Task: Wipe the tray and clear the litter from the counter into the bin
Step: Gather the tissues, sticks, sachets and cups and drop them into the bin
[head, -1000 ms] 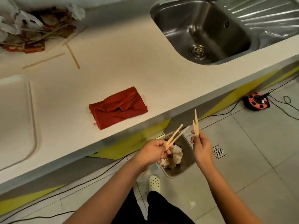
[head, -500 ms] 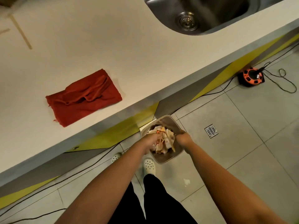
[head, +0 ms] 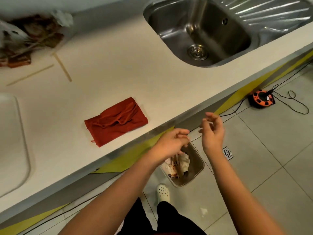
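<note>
The small metal bin [head: 194, 168] stands on the floor below the counter edge, holding crumpled paper and wooden sticks [head: 176, 165]. My left hand [head: 171, 145] hovers just above the bin's near rim, fingers loosely apart and empty. Further right and higher, my right hand [head: 212, 131] is raised with fingers spread, holding nothing. A folded red cloth [head: 116, 121] lies on the white counter [head: 118, 70]. The pale tray [head: 11, 141] lies at the left edge. Litter [head: 28, 39] is piled at the far left, with two loose wooden sticks [head: 62, 67] beside it.
A steel sink [head: 199, 29] is set into the counter at the upper right. An orange cable reel [head: 261, 98] with trailing cords lies on the tiled floor, near a floor drain [head: 228, 153]. My white shoe [head: 163, 192] stands beside the bin.
The wooden sticks held in both hands a second ago now lie in the bin. Both hands have lifted out of the bin, empty. The view has tilted back up toward the counter.
</note>
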Demonstrator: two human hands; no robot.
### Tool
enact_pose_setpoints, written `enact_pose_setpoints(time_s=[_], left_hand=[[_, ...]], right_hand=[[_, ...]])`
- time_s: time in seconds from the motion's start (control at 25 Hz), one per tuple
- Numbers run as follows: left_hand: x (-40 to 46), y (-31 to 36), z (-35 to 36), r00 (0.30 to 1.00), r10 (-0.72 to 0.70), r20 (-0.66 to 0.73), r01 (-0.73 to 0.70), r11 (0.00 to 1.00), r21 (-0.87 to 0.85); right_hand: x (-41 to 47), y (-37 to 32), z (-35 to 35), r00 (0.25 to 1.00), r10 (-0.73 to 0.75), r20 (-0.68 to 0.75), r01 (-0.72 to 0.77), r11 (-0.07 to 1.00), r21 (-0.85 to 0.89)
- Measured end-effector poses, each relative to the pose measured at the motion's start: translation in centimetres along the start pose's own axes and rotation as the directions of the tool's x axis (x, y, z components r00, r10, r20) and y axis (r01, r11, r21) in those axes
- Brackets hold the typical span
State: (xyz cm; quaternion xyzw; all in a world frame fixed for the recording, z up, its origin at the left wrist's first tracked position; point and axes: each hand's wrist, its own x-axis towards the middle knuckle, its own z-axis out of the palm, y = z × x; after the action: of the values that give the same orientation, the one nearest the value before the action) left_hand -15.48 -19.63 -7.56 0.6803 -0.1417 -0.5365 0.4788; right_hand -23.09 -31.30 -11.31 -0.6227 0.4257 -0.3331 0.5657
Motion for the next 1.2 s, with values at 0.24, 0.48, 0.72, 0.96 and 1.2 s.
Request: enact_pose_setpoints(time_s=[0.24, 0.48, 0.72, 0.96, 1.2], left_hand=[[-6.3, 10.0, -10.5, 0.933, 0.254, -0.254, -0.280, 0.957, -0.071], [-9.4, 9.0, -21.5, 0.790, 0.273, -0.549, -0.343, 0.939, -0.027], [-11.1, 5.7, -31.2, 0.662, 0.240, -0.710, -0.295, 0.954, 0.047], [-9.9, 3.6, -37.5, 0.524, 0.303, -0.796, -0.050, 0.944, 0.327], [-6.4, 2.7, -40.8, 0.523, 0.332, -0.785, 0.283, 0.802, 0.527]], right_hand=[[0.6, -12.3, 8.0, 0.952, -0.259, 0.163, 0.251, 0.965, 0.068], [-1.8, -14.4, 17.4, 0.896, -0.199, 0.397, 0.238, 0.970, -0.052], [-4.4, -14.5, 26.0, 0.827, -0.127, 0.548, 0.276, 0.940, -0.200], [-4.5, -13.9, 32.0, 0.770, -0.040, 0.637, 0.371, 0.840, -0.395], [-2.2, -13.7, 38.8, 0.703, 0.091, 0.706, 0.497, 0.647, -0.578]])
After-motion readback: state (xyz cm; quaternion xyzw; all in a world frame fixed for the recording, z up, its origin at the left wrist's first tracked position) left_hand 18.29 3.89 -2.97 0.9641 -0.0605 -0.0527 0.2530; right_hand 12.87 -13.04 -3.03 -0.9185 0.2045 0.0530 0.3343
